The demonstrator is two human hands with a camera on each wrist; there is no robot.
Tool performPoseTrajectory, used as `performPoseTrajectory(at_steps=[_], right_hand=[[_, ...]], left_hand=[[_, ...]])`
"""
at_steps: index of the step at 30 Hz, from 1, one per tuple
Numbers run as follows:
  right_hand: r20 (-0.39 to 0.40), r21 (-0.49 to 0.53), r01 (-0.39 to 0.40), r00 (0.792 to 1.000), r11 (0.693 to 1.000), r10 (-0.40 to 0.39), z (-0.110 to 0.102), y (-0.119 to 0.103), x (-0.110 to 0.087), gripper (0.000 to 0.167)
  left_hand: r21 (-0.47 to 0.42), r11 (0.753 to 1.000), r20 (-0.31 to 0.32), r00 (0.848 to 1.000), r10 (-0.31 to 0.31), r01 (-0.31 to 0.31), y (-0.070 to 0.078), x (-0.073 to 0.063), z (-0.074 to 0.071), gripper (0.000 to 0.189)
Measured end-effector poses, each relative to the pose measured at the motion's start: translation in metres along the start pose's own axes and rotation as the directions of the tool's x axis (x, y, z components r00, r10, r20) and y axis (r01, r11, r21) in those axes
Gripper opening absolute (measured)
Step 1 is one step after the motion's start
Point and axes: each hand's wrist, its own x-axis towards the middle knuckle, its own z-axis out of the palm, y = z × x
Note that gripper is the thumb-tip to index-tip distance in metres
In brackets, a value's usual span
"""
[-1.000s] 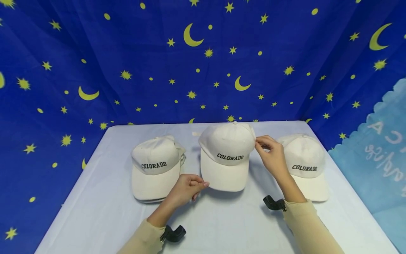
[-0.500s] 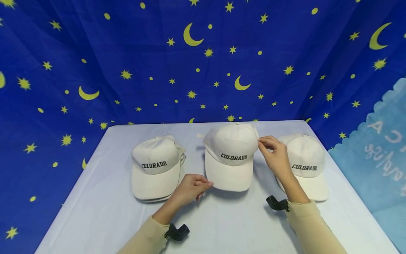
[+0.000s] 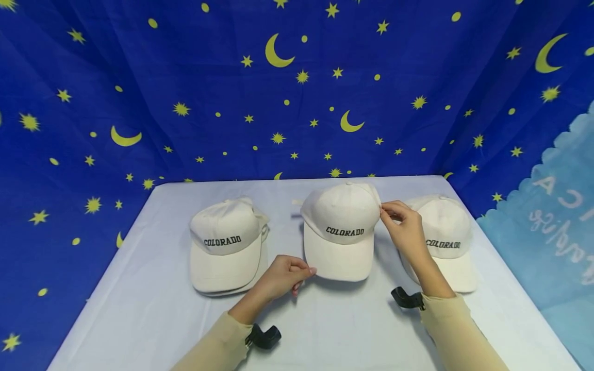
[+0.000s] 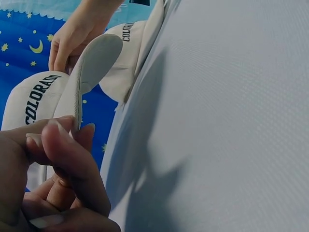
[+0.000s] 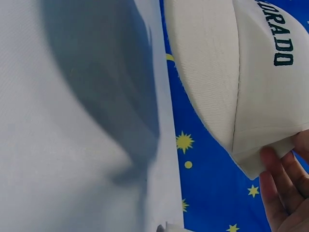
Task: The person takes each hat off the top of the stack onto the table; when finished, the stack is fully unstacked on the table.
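A white baseball cap [image 3: 341,252] with dark COLORADO lettering is held just off the table in the middle, its brim toward me. My left hand [image 3: 285,278] pinches the brim's left corner between thumb and fingers, as the left wrist view of the same hand [image 4: 63,169] confirms. On the other side, my right hand [image 3: 405,229] pinches the lower edge of the crown. Close up in the right wrist view, the fingers of that hand [image 5: 287,188] lie at this edge. The cap's back is hidden.
Left of the held cap lies a stack of matching caps [image 3: 225,247]. Another COLORADO cap [image 3: 445,237] sits at the right, partly behind my right forearm. A white cloth covers the table [image 3: 139,319]; a blue star-and-moon curtain [image 3: 223,67] hangs behind.
The middle cap has shifted a little to the right and slightly nearer, with both hands moving along and keeping their grip. The caps at either side stay where they were.
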Motion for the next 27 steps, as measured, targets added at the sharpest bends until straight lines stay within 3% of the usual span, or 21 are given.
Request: performPoseTrajectory(at_steps=[27], right_hand=[[0.041, -0.005, -0.034, 0.999, 0.999, 0.034, -0.011, 0.019, -0.001, 0.014]], left_hand=[[0.065, 0.998, 0.051, 0.999, -0.013, 0.009, -0.006, 0.020, 0.011, 0.027]])
